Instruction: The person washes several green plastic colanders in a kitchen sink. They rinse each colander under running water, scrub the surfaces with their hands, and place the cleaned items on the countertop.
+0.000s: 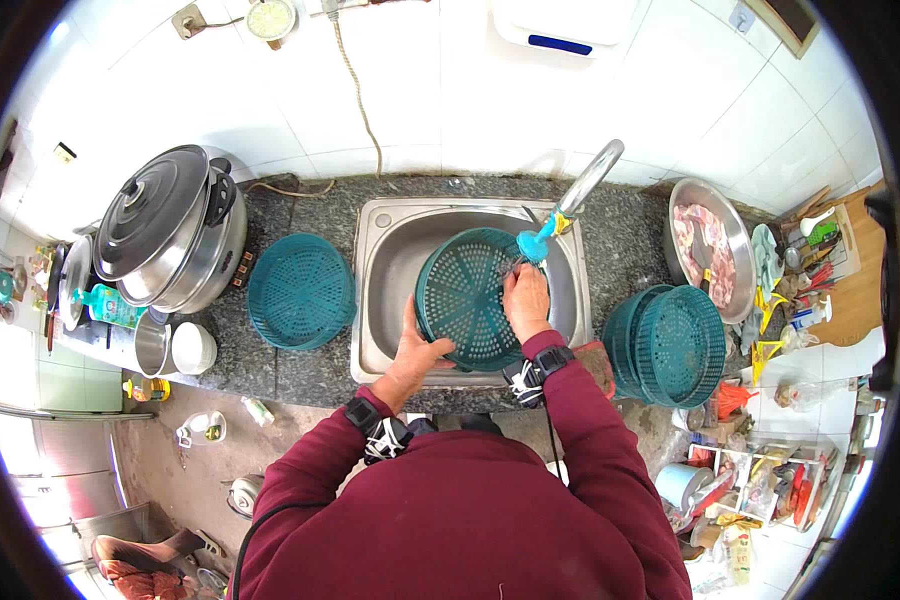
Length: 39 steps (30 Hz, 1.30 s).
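A round green plastic colander basket (pixel 465 300) is held in the stainless steel sink (pixel 390 262). My left hand (pixel 416 356) grips its left rim, thumb towards the inside. My right hand (pixel 526 300) is closed on a greyish scrubber, probably steel wool, against the basket's right inner wall. Just above that hand is the blue nozzle (pixel 534 241) of the curved metal faucet (pixel 596 172). Another green basket (pixel 301 291) lies on the counter left of the sink. Several more green baskets (pixel 679 345) are stacked at the right, the top one tilted.
A large lidded steel steamer pot (pixel 187 240), white bowls (pixel 193 348) and a green bottle (pixel 112 306) stand at the left. Back right is a metal basin (pixel 679 259) holding raw meat (pixel 709 247). A reddish cloth or pad (pixel 596 367) lies by the sink's front right corner.
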Motion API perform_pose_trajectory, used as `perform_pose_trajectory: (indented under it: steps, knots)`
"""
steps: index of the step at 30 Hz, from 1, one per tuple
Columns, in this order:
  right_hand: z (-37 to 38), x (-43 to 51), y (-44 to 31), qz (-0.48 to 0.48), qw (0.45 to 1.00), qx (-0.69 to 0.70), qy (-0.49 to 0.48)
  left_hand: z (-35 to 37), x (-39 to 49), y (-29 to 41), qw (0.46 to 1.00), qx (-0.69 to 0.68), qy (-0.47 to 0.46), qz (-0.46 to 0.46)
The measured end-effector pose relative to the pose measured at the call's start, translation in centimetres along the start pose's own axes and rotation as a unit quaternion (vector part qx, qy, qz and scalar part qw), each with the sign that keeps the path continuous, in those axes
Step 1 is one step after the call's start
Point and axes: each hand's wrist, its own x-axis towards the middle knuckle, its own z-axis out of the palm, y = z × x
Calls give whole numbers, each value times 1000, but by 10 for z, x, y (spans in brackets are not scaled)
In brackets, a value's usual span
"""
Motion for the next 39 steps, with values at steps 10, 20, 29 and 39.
perform_pose_trajectory:
  steps: [10, 20, 29, 39]
  knots:
    - [21, 19, -36, 185, 962, 192, 56, 3, -13, 0, 996, 62, -56, 36]
    - [22, 8, -50, -53, 990, 118, 52, -2, -7, -2, 993, 62, -50, 90]
    - [24, -6, -66, -225, 955, 190, 26, 4, 0, 2, 994, 54, -46, 82]
    - [37, -13, -70, -161, 959, 234, -17, 3, 8, -6, 995, 62, -44, 63]
